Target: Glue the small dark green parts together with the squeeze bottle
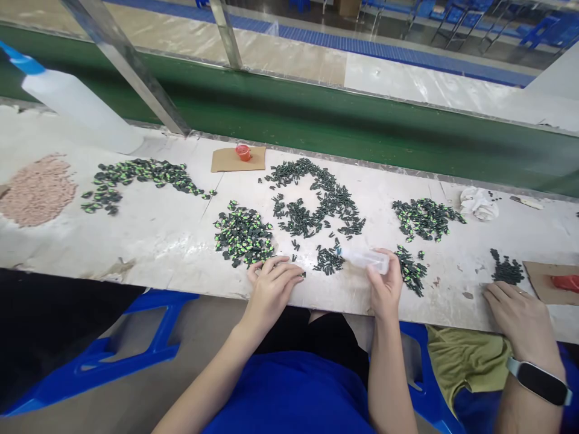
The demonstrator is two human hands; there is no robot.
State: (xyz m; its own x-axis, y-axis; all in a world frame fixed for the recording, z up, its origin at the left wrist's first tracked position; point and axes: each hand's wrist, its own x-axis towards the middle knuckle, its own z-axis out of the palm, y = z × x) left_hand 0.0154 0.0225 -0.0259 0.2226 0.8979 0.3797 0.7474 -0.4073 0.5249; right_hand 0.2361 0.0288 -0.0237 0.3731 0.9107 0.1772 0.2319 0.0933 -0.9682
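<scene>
Biggest thing here is the scuffed white work table (163, 247), running left to right. Far left on it stands a tall white plastic bottle with a blue cap (90, 111). Toward the far middle there's a loose, curving spread of small dark-green rod-shaped pieces (337, 202), and left of that, nearer, a heap of black pieces with bright yellow-green spots (244, 232).

Someone else's hand (520, 310) rests near right, well apart from this person's own. The left hand (274, 280) is at the near edge of the spotted heap, fingers bent and bunched; can't tell if it's actually pinching anything. The right hand (386, 283) is wrapped round the small clear plastic squeeze bottle (366, 259), which lies tipped over sideways, its tip pointing left at a little near cluster of dark-green rods (329, 260). Tiniest is one dark bit (304, 274) right by the left fingertips.

My worry: squeeze too hard and whatever's in there could flood that cluster and glue bits together. A sloppy left wrist could also drag spotted pieces off the near edge.
</scene>
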